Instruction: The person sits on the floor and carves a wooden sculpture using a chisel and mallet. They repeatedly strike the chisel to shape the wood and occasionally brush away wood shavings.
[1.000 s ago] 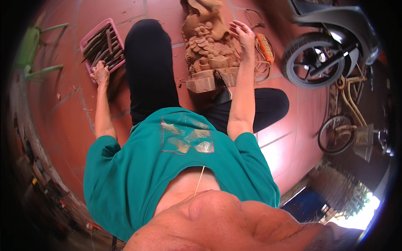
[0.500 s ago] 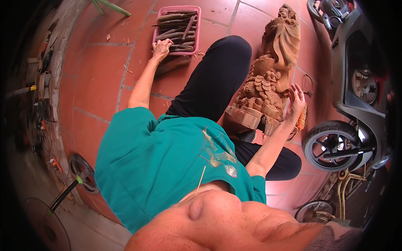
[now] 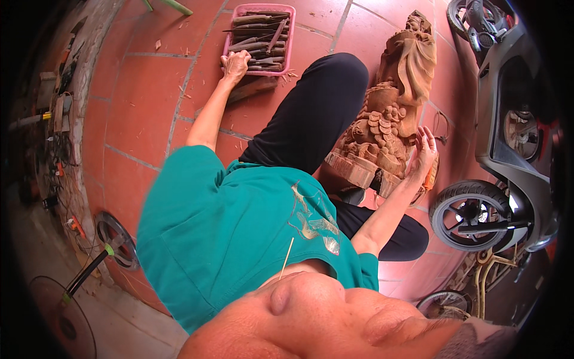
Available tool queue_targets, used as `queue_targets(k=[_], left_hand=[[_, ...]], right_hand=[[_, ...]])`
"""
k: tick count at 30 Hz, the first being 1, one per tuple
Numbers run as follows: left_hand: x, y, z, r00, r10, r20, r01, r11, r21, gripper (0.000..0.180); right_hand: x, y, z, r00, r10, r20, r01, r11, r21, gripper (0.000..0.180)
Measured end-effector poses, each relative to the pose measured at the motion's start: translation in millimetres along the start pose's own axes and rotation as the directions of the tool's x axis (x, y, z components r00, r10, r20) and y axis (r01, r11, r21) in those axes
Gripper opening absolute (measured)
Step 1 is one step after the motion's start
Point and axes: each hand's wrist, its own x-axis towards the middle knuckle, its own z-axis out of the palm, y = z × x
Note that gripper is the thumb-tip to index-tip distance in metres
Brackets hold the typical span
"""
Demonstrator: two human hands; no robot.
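Observation:
At the upper left, my left hand (image 3: 235, 66) is at the near left corner of a pink plastic basket (image 3: 292, 36), its fingers curled over the rim. What the fingertips close on is hidden. Inside the basket lie several wooden-handled carving tools (image 3: 257, 33). A brown carved wooden statue (image 3: 394, 102) lies on its back or side to the right of my raised knee, its base toward me. My right hand (image 3: 424, 149) is beside the statue's lower right side, fingers apart and extended, with nothing visible in them. An orange object (image 3: 431, 173) partly shows by that wrist.
A dark wood block (image 3: 254, 88) lies below the basket. Red floor tiles (image 3: 149, 90) carry scattered wood chips. A motorbike (image 3: 514, 131) stands close on the right, with a bicycle frame (image 3: 483, 278) near its wheel. Assorted tools line the wall's foot at left.
The whole view has shifted slightly. My left hand stays at the basket's corner, and my right hand remains beside the statue with its fingers extended.

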Motion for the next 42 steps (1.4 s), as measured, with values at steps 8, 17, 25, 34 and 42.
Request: queue_targets(k=[8, 17, 25, 34, 42], left_hand=[[8, 13, 4, 0.968, 0.078, -0.238, -0.057, 0.994, 0.097, 0.01], [29, 18, 3, 0.998, 0.069, -0.017, -0.063, 0.973, 0.22, 0.017], [40, 13, 8, 0.988, 0.147, 0.042, -0.152, 0.958, 0.242, 0.018], [35, 16, 3, 0.997, 0.069, -0.034, -0.067, 0.996, 0.059, 0.017], [43, 19, 0, 0.998, -0.02, 0.056, 0.012, 0.991, 0.132, 0.034]], right_hand=[[0, 2, -1, 1.0, 0.008, 0.005, -0.009, 1.0, 0.016, 0.031], [4, 8, -4, 1.0, -0.02, 0.017, 0.02, 1.0, -0.012, 0.029], [4, 7, 3, 0.999, -0.047, 0.016, 0.047, 0.998, -0.032, 0.027], [4, 9, -1, 0.999, -0.047, 0.012, 0.048, 0.998, -0.044, 0.027], [4, 11, 0, 0.998, -0.053, 0.021, 0.053, 0.999, -0.01, 0.027]])
